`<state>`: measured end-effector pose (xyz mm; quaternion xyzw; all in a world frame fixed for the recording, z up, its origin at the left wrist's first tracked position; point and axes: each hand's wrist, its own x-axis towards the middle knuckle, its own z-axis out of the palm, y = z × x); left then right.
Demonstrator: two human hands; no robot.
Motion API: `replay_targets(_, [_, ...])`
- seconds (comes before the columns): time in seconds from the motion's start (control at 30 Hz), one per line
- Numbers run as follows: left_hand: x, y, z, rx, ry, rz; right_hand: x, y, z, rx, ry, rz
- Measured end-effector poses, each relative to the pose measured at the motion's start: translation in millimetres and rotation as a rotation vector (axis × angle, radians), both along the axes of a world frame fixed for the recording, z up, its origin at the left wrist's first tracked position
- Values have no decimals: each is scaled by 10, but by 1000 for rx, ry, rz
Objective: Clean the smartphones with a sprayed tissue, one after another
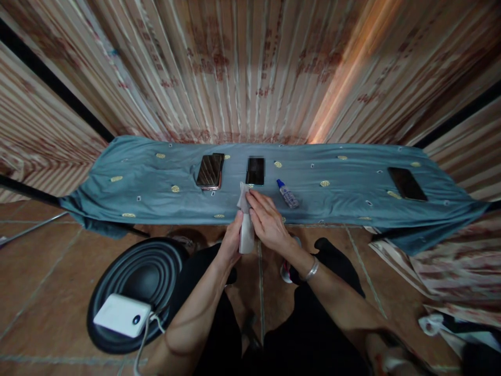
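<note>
Over the surface's (pixel 340 204) near edge, your left fingers (pixel 236 223) grip a pale slab (pixel 246 237), part-hidden by cloth (pixel 243 194) your right fingers (pixel 261 202) pinch.

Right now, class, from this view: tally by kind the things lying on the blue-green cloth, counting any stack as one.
Dark, flat phone-like items: 3 (left stack, middle item, right item)
Blue-capped bottle: 1
Total: 4
</note>
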<state>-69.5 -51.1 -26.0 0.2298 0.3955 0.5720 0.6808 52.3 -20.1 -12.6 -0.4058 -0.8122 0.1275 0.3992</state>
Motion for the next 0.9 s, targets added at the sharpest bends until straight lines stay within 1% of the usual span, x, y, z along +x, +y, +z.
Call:
replay_targets(0.2, [-37,40,28,-27,-40,74,-49,-92,25,51,-28,63])
replay_targets(0.37, [-31,28,-10,-40,37,69,-32,-97,65,42,-60,60])
replay_targets(0.47, [-24,16,-12,-23,70,76,-20,-68,87,43,-71,55])
replay_targets(0.73, [-91,24,58,-23,144,117,-59,-100,68,79,-67,80])
replay_targets(0.9, [-87,4,81,-16,154,128,-71,-89,45,118,-45,68])
